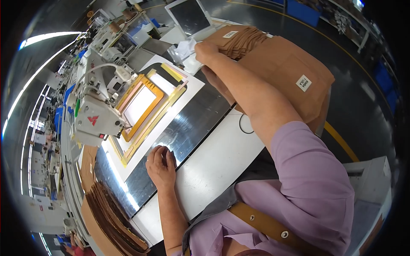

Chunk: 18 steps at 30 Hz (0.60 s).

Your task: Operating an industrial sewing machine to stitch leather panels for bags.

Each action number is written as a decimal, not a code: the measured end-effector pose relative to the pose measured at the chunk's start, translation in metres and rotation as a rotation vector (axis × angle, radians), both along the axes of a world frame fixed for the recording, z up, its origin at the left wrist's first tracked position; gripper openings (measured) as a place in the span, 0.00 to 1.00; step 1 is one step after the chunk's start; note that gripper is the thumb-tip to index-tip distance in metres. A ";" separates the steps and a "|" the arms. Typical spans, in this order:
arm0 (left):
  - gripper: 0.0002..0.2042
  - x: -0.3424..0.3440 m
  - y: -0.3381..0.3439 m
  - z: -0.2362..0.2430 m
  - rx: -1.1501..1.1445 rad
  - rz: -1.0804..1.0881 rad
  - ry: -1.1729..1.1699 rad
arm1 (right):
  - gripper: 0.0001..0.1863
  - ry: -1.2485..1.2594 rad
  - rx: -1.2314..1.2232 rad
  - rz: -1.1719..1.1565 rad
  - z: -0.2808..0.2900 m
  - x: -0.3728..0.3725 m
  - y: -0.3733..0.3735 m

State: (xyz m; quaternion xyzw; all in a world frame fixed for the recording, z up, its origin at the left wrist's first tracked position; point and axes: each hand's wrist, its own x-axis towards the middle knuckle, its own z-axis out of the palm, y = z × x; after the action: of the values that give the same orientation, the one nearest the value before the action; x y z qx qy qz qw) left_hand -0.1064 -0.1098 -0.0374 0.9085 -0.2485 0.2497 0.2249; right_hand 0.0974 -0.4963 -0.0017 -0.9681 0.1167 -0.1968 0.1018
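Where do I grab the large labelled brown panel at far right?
Likely its right edge, coming from the right: on the brown panel that edge is uncovered, while the right forearm crosses the left side. It looks broad and flat, favouring an edge pinch.

The worktable (205, 175) carries a white sheet (153, 135) — ahead of the left hand (161, 167) — and brown panels (286, 68) right of the right hand (207, 53).

the fingertips of the right hand (206, 52) are hidden, so whether the crumpled white plastic (186, 48) is gripped cannot be told. the palm of the left hand (162, 169) is turned from view. the lower brown stack (112, 217) is cut off by the lower edge; a distant red-clad person (78, 250) is blurred.
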 end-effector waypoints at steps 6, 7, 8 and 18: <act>0.09 -0.003 -0.006 0.005 0.003 0.037 0.038 | 0.07 -0.225 0.329 0.157 -0.002 -0.020 -0.015; 0.10 -0.002 -0.006 0.004 0.005 0.040 0.059 | 0.08 -0.281 0.395 0.248 -0.003 -0.028 -0.010; 0.10 0.001 -0.005 0.003 0.000 0.055 0.061 | 0.09 -0.294 0.451 0.296 -0.005 -0.034 -0.001; 0.19 0.085 -0.023 0.015 -1.021 0.023 0.695 | 0.11 -0.005 0.589 0.855 0.003 -0.096 0.164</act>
State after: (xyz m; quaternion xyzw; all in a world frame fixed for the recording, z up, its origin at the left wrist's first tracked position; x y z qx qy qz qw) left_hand -0.0214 -0.1331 -0.0222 0.7170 0.0002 0.0292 0.6965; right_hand 0.0010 -0.3322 0.0009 -0.8592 -0.2391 -0.0986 0.4415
